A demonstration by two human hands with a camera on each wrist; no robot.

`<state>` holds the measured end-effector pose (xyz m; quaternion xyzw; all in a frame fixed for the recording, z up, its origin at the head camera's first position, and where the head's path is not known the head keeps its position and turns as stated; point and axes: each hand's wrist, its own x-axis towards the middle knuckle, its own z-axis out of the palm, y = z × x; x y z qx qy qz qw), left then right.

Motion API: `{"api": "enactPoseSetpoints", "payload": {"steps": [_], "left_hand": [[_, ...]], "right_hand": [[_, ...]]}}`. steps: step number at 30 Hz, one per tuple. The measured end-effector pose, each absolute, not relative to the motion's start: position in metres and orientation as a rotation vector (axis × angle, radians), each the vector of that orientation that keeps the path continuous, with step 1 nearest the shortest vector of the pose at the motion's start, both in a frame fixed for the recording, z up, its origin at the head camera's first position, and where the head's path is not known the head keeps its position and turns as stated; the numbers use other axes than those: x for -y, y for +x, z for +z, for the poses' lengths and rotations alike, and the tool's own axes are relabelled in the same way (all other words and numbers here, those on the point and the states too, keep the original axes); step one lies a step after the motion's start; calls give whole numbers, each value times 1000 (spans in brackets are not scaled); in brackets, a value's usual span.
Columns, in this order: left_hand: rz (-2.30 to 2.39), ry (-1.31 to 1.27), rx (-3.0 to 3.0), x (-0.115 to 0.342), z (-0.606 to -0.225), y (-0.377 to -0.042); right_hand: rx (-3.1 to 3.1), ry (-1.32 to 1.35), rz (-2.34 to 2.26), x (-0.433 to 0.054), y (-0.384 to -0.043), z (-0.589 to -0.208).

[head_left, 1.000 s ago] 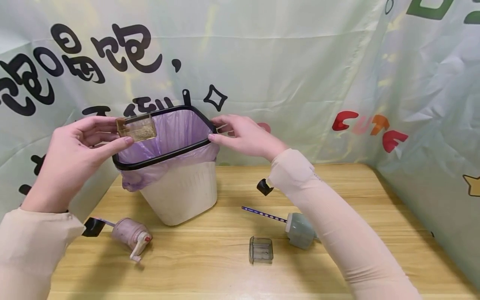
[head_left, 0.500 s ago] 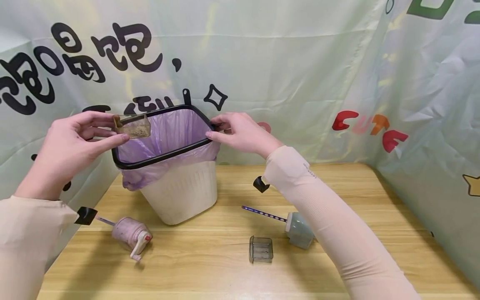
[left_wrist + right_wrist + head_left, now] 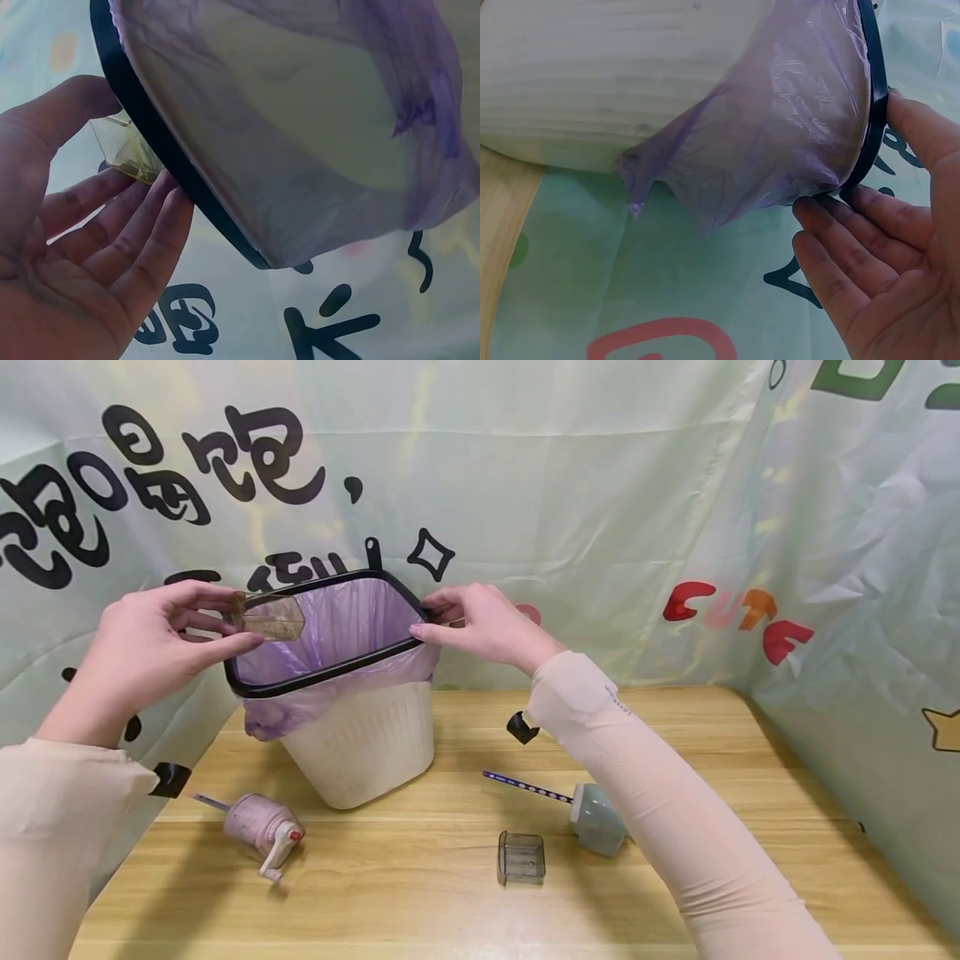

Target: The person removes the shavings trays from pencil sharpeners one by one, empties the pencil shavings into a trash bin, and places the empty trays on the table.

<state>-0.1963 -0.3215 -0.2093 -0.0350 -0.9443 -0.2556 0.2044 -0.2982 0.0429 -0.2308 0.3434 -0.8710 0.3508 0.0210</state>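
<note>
"What is the left hand holding?"

"The left hand (image 3: 161, 631) pinches a small clear box (image 3: 276, 617) by its brownish end, thumb below and fingers above. Pale, speckled matter shows through its walls."

"Where is the box, and which way does it point?"

"It is raised at the left end of a white bin (image 3: 375, 735). Its long axis runs sideways, close to level, in the head view. The brownish end is at the fingers on the left; the far end points right, across the bin's mouth. I cannot tell which way any open side faces."

"And the right hand?"

"The right hand (image 3: 491, 625) grips the bin's black rim (image 3: 330, 673) at the right end, thumb and fingertips set about it. A purple liner (image 3: 360, 610) fills the mouth and folds down outside."

"What else is on the table?"

"On the wooden table (image 3: 420, 902), a pink sharpener (image 3: 258, 822) with a white crank lies near the left sleeve, a pencil pointing away to the left. Nearer the right sleeve is a grey-blue sharpener (image 3: 597, 818), with a dotted blue pencil (image 3: 525, 787) pointing left. Just beside it sits a smoky clear container (image 3: 522, 858)."
</note>
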Motion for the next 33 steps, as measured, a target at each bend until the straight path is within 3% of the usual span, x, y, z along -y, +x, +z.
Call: {"api": "enactPoseSetpoints", "payload": {"steps": [33], "left_hand": [[-253,-470,2626,301,-199,-212]], "right_hand": [[2740,1028,1047,-43,-294,-231]]}}
